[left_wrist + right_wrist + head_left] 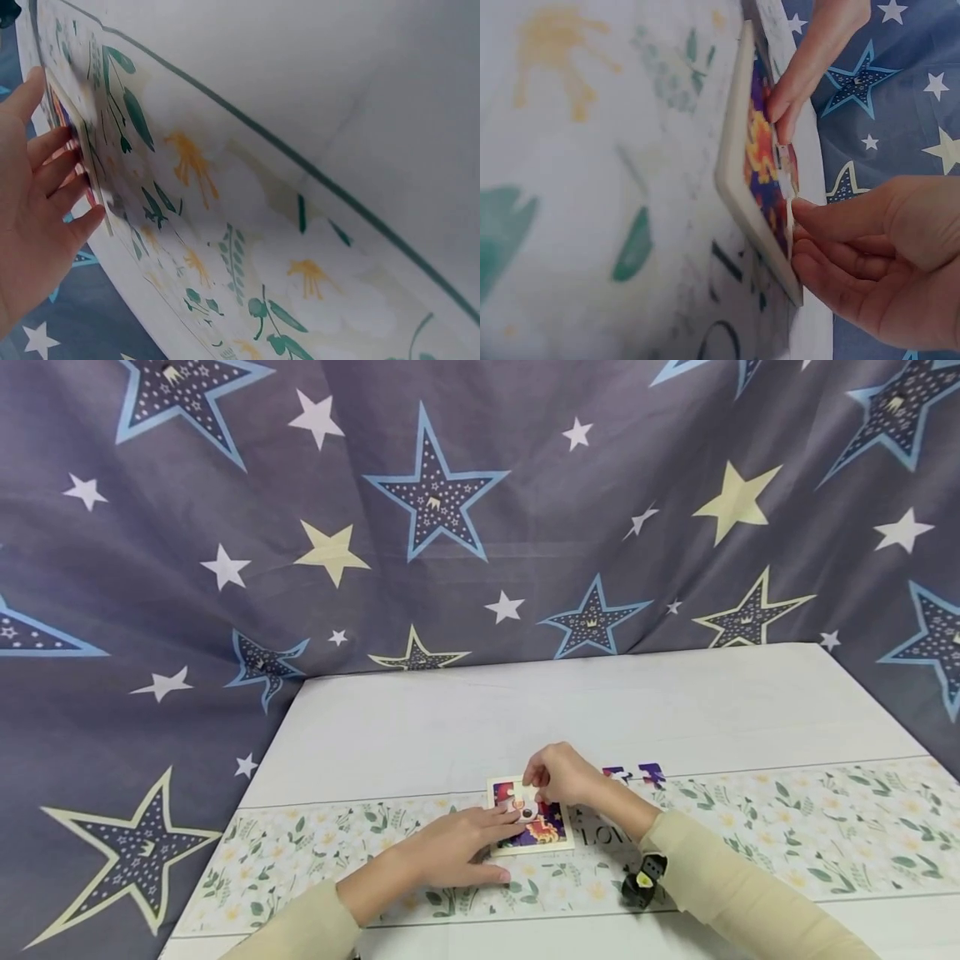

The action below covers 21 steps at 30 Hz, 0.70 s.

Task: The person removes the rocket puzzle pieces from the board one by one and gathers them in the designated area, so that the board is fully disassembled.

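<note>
A small jigsaw puzzle (546, 828) with a purple, red and orange picture lies in a cream-rimmed tray (534, 850) on the table. My left hand (461, 847) rests over the tray's left side, its fingers fairly straight and touching the picture; the left wrist view shows the spread fingers (56, 161) at the tray edge. At the tray's upper right, my right hand (562, 774) pinches a pale puzzle piece (790, 217) between thumb and fingertips, close against the picture. The fingers partly cover this piece.
Loose purple puzzle pieces (651, 773) lie beyond the right forearm. A floral cloth strip (787, 818) with printed lettering runs across the white table (420, 727). A dark object with a yellow spot (639, 881) sits at the right wrist. A starry curtain (525, 543) hangs behind.
</note>
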Tool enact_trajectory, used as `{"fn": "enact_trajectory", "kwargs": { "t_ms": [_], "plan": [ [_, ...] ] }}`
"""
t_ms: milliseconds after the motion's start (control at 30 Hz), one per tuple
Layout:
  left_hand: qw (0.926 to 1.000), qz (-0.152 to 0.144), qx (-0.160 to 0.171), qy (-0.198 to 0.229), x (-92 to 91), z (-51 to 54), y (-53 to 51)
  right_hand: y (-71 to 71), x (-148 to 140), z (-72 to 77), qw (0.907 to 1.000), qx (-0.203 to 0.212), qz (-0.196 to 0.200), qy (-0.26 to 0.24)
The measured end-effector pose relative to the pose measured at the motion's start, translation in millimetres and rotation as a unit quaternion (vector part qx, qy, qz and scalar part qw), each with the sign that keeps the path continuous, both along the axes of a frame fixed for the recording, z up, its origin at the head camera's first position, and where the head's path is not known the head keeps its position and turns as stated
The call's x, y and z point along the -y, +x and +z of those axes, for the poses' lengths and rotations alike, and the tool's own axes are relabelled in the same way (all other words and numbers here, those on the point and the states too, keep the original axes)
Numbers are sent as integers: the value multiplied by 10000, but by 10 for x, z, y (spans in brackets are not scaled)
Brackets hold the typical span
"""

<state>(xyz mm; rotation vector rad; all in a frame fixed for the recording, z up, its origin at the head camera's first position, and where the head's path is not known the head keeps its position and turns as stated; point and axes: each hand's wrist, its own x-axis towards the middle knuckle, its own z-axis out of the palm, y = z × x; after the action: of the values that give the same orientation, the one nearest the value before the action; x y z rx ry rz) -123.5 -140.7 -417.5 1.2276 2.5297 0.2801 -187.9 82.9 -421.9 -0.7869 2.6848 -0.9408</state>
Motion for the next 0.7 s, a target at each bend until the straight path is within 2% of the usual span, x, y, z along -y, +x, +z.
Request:
{"fn": "enact_trajectory", "kwargs": {
  "t_ms": [200, 367, 700],
  "plan": [
    [9999, 30, 73, 68, 0, -17, -3, 2, 86, 27, 9999, 154, 8, -2],
    [10000, 28, 53, 40, -6, -19, -4, 4, 177, 28, 9999, 28, 145, 63],
    [10000, 46, -36, -42, -9, -16, 0, -21, 282, 11, 9996, -149, 92, 242]
  ]
}}
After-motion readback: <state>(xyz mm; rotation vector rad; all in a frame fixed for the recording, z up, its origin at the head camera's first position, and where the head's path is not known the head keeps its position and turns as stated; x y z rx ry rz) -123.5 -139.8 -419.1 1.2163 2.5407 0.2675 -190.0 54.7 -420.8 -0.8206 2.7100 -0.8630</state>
